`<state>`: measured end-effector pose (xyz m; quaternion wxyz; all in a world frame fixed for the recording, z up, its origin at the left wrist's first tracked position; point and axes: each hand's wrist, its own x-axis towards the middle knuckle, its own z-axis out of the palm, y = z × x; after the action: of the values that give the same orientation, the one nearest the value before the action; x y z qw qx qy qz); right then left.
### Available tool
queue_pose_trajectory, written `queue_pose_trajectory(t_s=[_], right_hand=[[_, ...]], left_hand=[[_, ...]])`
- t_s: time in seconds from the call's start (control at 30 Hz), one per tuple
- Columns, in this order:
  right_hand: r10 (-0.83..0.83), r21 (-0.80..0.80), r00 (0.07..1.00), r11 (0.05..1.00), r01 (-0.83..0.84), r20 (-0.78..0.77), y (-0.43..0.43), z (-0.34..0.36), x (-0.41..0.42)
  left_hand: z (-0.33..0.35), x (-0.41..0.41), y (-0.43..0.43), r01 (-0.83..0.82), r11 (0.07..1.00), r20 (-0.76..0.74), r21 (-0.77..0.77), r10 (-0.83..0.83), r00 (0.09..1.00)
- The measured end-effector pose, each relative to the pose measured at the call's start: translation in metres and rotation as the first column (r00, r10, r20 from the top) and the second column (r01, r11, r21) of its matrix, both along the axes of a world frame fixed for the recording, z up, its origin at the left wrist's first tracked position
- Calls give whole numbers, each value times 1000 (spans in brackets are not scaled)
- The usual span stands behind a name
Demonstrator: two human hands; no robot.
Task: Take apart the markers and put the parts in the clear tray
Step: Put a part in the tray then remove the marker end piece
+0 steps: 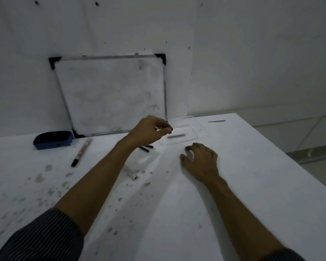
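Head view: clear tray (199, 129) beside left hand (151, 130)

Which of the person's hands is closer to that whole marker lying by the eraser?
Left. The left hand is raised to the right of the whole marker, by the clear tray. The right hand rests on the table farther right.

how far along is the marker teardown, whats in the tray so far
Done: one dark part lies in the clear tray. In hand: the left hand hovers by the tray, fingers pinched; what it holds is unclear. The right hand rests on the table. Left: a whole marker, dark pieces and a white barrel outside the tray.
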<state>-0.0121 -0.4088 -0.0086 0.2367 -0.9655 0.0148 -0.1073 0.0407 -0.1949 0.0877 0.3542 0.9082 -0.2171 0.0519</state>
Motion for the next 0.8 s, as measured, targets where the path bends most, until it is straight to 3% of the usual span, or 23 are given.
queue_pose_trajectory(t_s=[0.07,0.23,0.33,0.47,0.53,0.67,0.8], right_hand=[[66,84,997,994,-68,27,9,5,-10],[255,348,967,909,-231,-23,75,14,-42],[318,269,945,919,-290,-70,122,19,-56],[238,23,971,971,-238,-11,155,11,-58],[176,62,984,982,-178,31,160,7,-57],[160,312,984,933,-177,79,159,6,-55],[358,233,933,905,-356,35,158,8,-50]], left_hand=[[-9,-37,35,3,994,-76,-109,-11,997],[-47,-87,112,-132,991,-25,-13,131,991],[-70,-101,143,-245,968,8,-61,246,969],[-101,-121,165,-328,926,122,-188,353,927],[-110,-126,168,-304,935,217,-184,340,915],[-107,-125,161,-219,973,413,-75,230,881],[-105,-121,148,-224,973,521,49,167,837]])
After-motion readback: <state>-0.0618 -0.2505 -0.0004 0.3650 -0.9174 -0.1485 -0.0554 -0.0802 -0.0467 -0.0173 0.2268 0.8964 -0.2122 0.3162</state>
